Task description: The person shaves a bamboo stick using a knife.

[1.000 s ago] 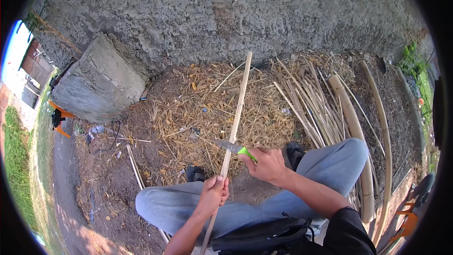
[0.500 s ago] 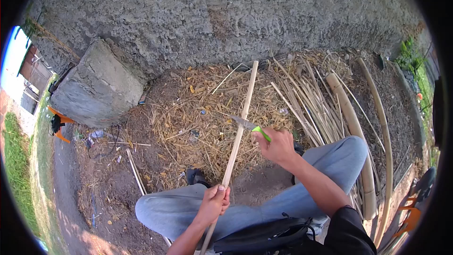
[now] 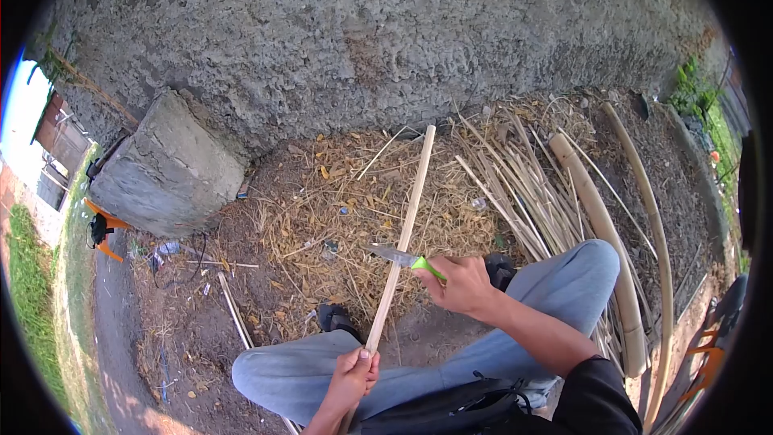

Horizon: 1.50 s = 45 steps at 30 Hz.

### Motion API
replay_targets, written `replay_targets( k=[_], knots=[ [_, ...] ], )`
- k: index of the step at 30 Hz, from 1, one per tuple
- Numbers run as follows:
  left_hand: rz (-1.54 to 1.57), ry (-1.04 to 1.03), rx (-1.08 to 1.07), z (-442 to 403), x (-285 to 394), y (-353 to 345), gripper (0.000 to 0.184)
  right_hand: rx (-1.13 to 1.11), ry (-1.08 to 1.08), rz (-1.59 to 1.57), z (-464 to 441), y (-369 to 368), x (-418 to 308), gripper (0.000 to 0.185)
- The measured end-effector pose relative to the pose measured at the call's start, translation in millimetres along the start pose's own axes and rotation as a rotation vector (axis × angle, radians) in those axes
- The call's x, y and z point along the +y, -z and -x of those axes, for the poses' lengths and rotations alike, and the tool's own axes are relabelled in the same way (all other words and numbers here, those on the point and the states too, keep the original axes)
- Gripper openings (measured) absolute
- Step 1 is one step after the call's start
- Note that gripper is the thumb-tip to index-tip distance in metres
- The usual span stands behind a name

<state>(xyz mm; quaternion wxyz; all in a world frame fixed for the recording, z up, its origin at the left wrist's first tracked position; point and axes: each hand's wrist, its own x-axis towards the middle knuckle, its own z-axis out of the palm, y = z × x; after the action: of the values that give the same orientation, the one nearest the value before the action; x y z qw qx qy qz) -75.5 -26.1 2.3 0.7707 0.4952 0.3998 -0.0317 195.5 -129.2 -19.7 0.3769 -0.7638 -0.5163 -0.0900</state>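
My right hand is wrapped around a bright-green-handled knife, its grey metal blade crossing a long, pale, flat bamboo strip. My left hand grips that strip lower down, over my blue-grey trousers. Out to my right lie thin tan bamboo splints and a thick bamboo pole on straw-littered ground.

Rough grey wall behind brown earth strewn with straw; concrete block at left, sunlit grass beyond
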Motion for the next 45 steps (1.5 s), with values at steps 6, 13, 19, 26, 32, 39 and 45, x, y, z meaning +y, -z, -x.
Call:
replay_targets(
  k=[6,13,19,26,32,39,45],
  knots=[
    [-0.213,-0.041,0.086,28,-21,-1,0.034,0.041,-0.352,0.105,-27,22,55,0.036],
    [-0.361,-0.211,0.125,33,-47,7,0.032,-0.055,-0.266,0.047,-8,10,35,0.036],
    [-0.371,-0.182,0.231,13,-53,22,0.031,0.152,-0.743,-0.306,-25,21,98,0.047],
    [-0.457,-0.255,0.215,12,-39,14,0.032,-0.052,-0.492,-0.144,-3,2,41,0.039],
    [-0.096,0.007,0.168,40,-34,23,0.031,0.01,-0.177,-0.17,13,-12,47,0.026],
    [0.208,0.211,0.078,66,-58,56,0.028,0.031,-0.264,-0.158,-1,1,57,0.032],
    [0.272,0.228,-0.099,81,-77,83,0.028,0.166,-0.984,-0.58,-10,-2,140,0.05]
  ],
)
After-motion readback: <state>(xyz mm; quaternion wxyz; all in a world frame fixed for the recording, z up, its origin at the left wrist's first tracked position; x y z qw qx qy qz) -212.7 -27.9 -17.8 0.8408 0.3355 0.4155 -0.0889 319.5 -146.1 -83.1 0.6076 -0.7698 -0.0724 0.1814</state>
